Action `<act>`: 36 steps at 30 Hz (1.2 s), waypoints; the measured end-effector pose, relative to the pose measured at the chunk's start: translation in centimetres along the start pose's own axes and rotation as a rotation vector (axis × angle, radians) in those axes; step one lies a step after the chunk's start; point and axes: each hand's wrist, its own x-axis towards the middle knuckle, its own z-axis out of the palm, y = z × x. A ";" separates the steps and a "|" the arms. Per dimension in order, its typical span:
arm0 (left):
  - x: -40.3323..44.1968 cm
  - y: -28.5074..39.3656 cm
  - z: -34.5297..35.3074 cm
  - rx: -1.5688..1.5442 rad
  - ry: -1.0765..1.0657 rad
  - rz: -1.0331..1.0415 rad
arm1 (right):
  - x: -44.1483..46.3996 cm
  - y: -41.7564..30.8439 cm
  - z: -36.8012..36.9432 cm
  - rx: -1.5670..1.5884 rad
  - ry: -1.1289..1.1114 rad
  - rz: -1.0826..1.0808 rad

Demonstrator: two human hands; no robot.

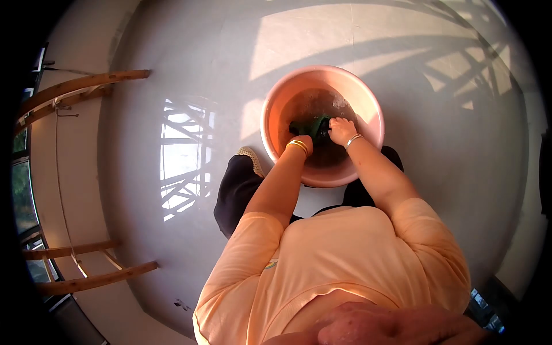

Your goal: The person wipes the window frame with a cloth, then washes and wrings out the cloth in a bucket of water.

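A round pink basin (pixel 368 109) of murky, slightly foamy water stands on the floor between my feet. In it is a dark green wet cloth (pixel 311 126), partly under the water. My left hand (pixel 302 145), with a gold bangle at the wrist, is closed on the near left part of the cloth. At the cloth's right end, my right hand (pixel 341 130), wearing a silver bangle, has its fingers curled round a dark part of it. The fingertips of my left hand are hidden.
The smooth grey floor (pixel 224 92) carries window light and shadows. Wooden frame legs (pixel 109 77) jut in at the left, with a second wooden piece (pixel 109 278) lower down. My shoe (pixel 250 158) is just left of the basin. A dark object (pixel 489 307) lies at the lower right.
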 end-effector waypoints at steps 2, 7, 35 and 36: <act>0.1 0.3 1.2 -0.016 -0.058 0.037 | -0.5 -0.3 1.2 -0.180 -0.178 -0.111; -3.8 0.4 0.0 -0.477 -0.166 0.025 | -1.6 -1.5 0.4 -0.410 -0.630 -0.106; -19.5 9.2 -13.5 -2.136 0.304 1.169 | -5.0 -0.7 -5.0 1.136 0.133 -0.504; -19.7 9.1 -13.8 -2.116 0.399 1.110 | -4.8 -0.5 -4.6 1.137 0.142 -0.517</act>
